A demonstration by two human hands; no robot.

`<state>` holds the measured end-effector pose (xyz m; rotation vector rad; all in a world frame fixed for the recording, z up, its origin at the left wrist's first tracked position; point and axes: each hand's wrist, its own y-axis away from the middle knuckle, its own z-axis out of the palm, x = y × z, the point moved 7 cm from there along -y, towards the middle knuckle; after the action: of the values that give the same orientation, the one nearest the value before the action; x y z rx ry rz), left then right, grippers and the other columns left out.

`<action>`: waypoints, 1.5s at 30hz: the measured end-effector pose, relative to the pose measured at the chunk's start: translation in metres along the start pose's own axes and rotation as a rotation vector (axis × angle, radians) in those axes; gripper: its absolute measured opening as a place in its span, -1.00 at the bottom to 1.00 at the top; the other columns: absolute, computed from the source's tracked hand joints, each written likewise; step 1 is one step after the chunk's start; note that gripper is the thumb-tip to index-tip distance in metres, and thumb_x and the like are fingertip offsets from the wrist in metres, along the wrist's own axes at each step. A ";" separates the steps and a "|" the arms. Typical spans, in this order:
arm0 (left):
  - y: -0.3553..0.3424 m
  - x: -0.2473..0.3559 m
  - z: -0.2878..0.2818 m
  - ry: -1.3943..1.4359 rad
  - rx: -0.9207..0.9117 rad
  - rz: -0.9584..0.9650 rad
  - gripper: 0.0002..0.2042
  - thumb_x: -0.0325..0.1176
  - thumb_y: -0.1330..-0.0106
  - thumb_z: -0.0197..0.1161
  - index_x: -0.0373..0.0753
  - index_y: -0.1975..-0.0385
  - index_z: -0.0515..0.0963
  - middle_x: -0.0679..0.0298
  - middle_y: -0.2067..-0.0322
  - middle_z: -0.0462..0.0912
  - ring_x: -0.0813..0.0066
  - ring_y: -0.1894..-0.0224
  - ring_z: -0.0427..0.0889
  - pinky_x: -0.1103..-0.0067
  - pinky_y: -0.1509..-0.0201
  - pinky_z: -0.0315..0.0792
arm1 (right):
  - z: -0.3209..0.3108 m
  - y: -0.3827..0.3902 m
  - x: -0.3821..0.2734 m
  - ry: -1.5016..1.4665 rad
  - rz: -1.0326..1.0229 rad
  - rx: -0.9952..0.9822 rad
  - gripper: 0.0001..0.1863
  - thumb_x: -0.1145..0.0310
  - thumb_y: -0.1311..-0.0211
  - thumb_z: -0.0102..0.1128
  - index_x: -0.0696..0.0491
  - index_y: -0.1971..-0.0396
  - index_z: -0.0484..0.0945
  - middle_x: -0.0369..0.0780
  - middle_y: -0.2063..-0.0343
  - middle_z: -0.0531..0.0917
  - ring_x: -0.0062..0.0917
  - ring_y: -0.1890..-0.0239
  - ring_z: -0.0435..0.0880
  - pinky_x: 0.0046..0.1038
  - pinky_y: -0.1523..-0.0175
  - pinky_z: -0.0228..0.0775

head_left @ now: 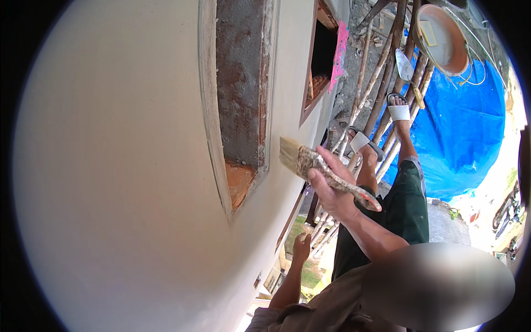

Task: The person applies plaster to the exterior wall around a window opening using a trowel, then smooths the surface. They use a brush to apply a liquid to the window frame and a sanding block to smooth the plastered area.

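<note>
My right hand [333, 195] is closed round the handle of a wide paintbrush [316, 164], which is splattered with pale and brown paint. Its light bristles point up and left, close to a smooth cream wall [127, 166] but seemingly just short of it. The red-tipped handle end sticks out past my wrist. Lower down, beside the wall's edge, my left hand [301, 247] looks curled with its fingers bent; what it holds, if anything, is hidden. Left of the brush, a tall recess [239, 83] in the wall shows rough grey plaster and an orange-brown bottom ledge.
My sandalled feet [399, 110] stand on scaffold poles [381, 72]. An orange tub [456, 61] with pale liquid stands at the upper right, near a trowel [404, 65]. Blue tarpaulin [464, 127] spreads below. A dark window opening [322, 55] has pink material at its edge.
</note>
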<state>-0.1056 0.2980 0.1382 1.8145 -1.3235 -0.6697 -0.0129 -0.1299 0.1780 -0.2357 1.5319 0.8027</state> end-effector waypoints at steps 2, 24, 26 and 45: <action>0.000 -0.006 0.003 -0.001 -0.002 -0.004 -0.50 -0.05 -0.39 0.18 -0.42 -0.05 0.49 -0.09 0.00 0.59 0.11 -0.08 0.58 0.38 -0.17 0.44 | -0.021 -0.045 -0.018 -0.099 -0.021 0.217 -0.47 0.28 -0.30 0.27 0.25 -0.17 0.42 -0.09 0.11 0.64 -0.50 0.12 0.63 -0.45 -0.01 0.47; 0.005 -0.025 -0.006 0.016 -0.003 0.028 -0.44 0.00 -0.35 0.21 -0.39 -0.11 0.47 -0.11 -0.01 0.57 0.05 -0.01 0.62 0.35 -0.11 0.47 | 0.012 0.029 0.037 -0.247 0.258 -0.029 -0.41 0.22 -0.33 0.24 0.23 -0.25 0.37 -0.11 0.01 0.62 -0.51 -0.04 0.59 -0.48 -0.18 0.39; 0.004 -0.026 -0.008 -0.025 -0.002 0.042 -0.43 0.02 -0.34 0.22 -0.39 -0.11 0.47 -0.12 -0.03 0.57 0.07 -0.02 0.63 0.35 -0.11 0.49 | -0.022 -0.043 -0.013 -0.429 0.172 0.157 -0.37 0.22 -0.34 0.21 0.25 -0.29 0.30 -0.15 0.01 0.61 -0.54 0.00 0.60 -0.50 -0.10 0.45; 0.016 0.023 -0.017 -0.075 0.041 0.099 -0.46 0.02 -0.35 0.19 -0.43 -0.02 0.53 -0.15 0.03 0.61 0.01 -0.06 0.60 0.33 -0.16 0.45 | -0.054 -0.279 -0.179 -0.809 -0.259 0.154 -0.44 0.26 -0.30 0.21 0.25 -0.22 0.38 -0.16 0.16 0.65 -0.52 0.22 0.69 -0.44 0.14 0.66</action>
<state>-0.0931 0.2789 0.1616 1.7578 -1.4765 -0.6670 0.1364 -0.4223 0.2465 0.0165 0.7698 0.4752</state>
